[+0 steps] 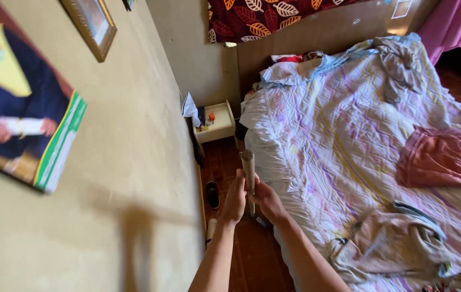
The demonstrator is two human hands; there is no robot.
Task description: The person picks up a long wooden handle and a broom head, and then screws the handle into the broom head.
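1. Two of your hands grip one wooden pole (248, 172), held upright between wall (133, 162) and bed (349, 162).
2. Your left hand (235, 199) has its fingers curled tight around the pole.
3. Your right hand (267, 201) clasps it just beside, fingers wrapped.
4. Beyond your fingers stands a small nightstand (217, 125); right of them, a pink garment (444, 157) lies on the bed.

My hands, left (235, 199) beside right (267, 201), grip a pole (249, 174) between wall (133, 162) on my left and bed (338, 151) on my right; nightstand (217, 123) ahead.
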